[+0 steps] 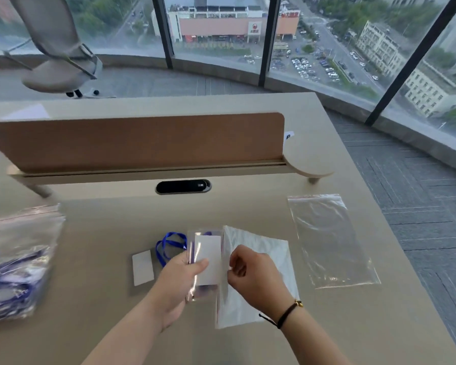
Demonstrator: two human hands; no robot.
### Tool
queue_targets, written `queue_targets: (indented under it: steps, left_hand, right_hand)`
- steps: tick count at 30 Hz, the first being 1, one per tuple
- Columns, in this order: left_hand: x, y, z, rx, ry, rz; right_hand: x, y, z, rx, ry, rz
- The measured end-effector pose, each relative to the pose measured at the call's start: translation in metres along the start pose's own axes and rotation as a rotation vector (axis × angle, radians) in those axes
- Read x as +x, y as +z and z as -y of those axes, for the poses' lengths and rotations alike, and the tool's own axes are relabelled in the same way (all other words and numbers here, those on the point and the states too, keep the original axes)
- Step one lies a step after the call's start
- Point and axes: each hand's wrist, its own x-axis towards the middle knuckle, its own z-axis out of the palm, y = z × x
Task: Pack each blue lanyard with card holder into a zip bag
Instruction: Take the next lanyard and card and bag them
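Near the lower centre of the frame, the left hand [178,279] grips a clear card holder [207,259] with a white card inside it, thumb laid across its front and fingers curled behind. The blue lanyard [169,245] loops out from behind that hand, up and to the left. Just to the right, the right hand [253,272], wearing a dark cord bracelet [287,313] at the wrist, pinches the edge of a zip bag [250,299] that lies beside and partly under the card holder. A loose white card [142,267] rests on the table [103,233] just left of the lanyard. At right centre an empty zip bag [332,241] lies flat, well apart from the hands. At the left edge sits a blurred bag of packed lanyards [19,262]. A brown divider panel [142,140] stands across the table's far side.
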Motion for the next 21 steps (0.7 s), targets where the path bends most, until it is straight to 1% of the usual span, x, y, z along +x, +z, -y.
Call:
queue_targets:
  steps: [3,8,14,18,20,21]
  left_hand:
    - [-0.014,-0.02,0.003,-0.031,-0.056,0.041]
    - [-0.029,-0.044,0.008,0.063,-0.06,0.157]
    - [-0.031,-0.051,0.007,0.108,-0.03,0.166]
    - [-0.026,-0.052,0.006,0.125,-0.073,0.204]
    - [-0.022,-0.054,0.006,0.086,-0.118,0.227]
    - [-0.019,-0.055,0.007,0.007,-0.149,0.232]
  right_hand:
    - [-0.008,0.011,0.019,-0.041,-0.049,-0.027]
    - [-0.016,0.021,0.041,-0.053,-0.058,-0.067]
    - [-0.026,0.035,0.062,-0.013,-0.046,-0.085]
    - [-0.029,0.049,0.071,0.012,-0.029,-0.091]
    - [-0.031,0.053,0.076,0.035,-0.015,-0.085]
    - [-0.032,0.054,0.078,0.058,-0.006,-0.083]
